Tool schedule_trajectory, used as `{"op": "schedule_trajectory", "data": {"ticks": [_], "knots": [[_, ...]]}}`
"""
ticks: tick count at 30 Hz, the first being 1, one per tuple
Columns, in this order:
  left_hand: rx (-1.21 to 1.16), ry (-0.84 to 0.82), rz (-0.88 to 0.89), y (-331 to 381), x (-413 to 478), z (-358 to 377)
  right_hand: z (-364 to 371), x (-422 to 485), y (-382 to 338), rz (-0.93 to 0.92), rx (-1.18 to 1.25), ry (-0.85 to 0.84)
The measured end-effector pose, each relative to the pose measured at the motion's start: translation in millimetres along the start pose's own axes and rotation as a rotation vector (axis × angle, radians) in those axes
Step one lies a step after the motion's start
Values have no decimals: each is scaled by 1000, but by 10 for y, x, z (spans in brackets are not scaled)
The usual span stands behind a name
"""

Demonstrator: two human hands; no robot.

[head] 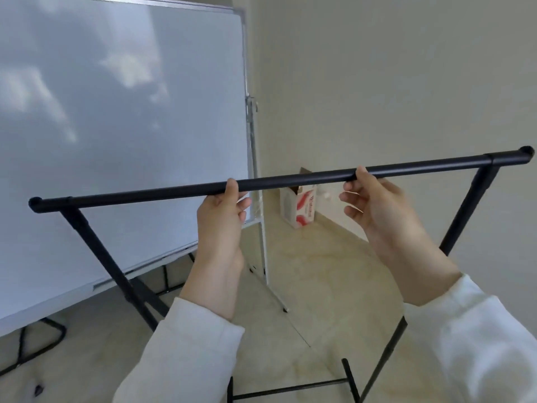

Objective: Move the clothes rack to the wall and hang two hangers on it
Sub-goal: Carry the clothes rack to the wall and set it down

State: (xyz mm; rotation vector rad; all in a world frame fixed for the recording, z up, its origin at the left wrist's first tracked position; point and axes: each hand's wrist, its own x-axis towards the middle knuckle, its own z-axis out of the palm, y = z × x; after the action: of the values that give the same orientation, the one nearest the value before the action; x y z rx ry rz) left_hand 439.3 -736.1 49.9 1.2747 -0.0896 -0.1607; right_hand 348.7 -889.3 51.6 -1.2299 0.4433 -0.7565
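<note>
Firstly, clothes rack (290, 179): black tube frame, just before you, whiteboard (116, 126) left, wall (377, 82) far and right. Probably light and stiff, but wide and tippy, so take the top bar near its middle with your hands apart. Left hand (223, 205): thumb and fingers curled round the bar. Right hand (372, 199): thumb on the bar, fingers curled just beneath; whether they close, you cannot tell. Rack feet are partly cut off. No hangers in sight.

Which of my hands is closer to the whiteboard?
Left. The left hand is on the clothes rack, at the edge of the whiteboard; the right hand is farther along, before the wall.
</note>
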Motion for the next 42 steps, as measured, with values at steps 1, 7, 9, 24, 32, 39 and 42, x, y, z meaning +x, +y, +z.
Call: {"op": "schedule_trajectory", "data": {"ticks": [1, 7, 9, 24, 32, 39, 42], "knots": [[2, -26, -13, -52, 45, 144, -109, 73, -10, -1, 2, 29], [1, -169, -67, -331, 291, 1075, -758, 583, -131, -13, 23, 175], [4, -192, -87, -417, 351, 1415, -998, 755, -188, -20, 27, 209], [15, -413, -185, -907, 825, 3385, -2301, 1884, -511, -85, 8, 431], [13, -552, -235, -1272, 1393, 4304, -2671, 2687, -529, -134, -8, 615], [11, -674, -300, -1570, 1715, 5049, -3012, 3229, -527, -138, 1, 770], [30, -727, -308, -1690, 1799, 5361, -3192, 3419, -534, -140, 5, 815]]}}
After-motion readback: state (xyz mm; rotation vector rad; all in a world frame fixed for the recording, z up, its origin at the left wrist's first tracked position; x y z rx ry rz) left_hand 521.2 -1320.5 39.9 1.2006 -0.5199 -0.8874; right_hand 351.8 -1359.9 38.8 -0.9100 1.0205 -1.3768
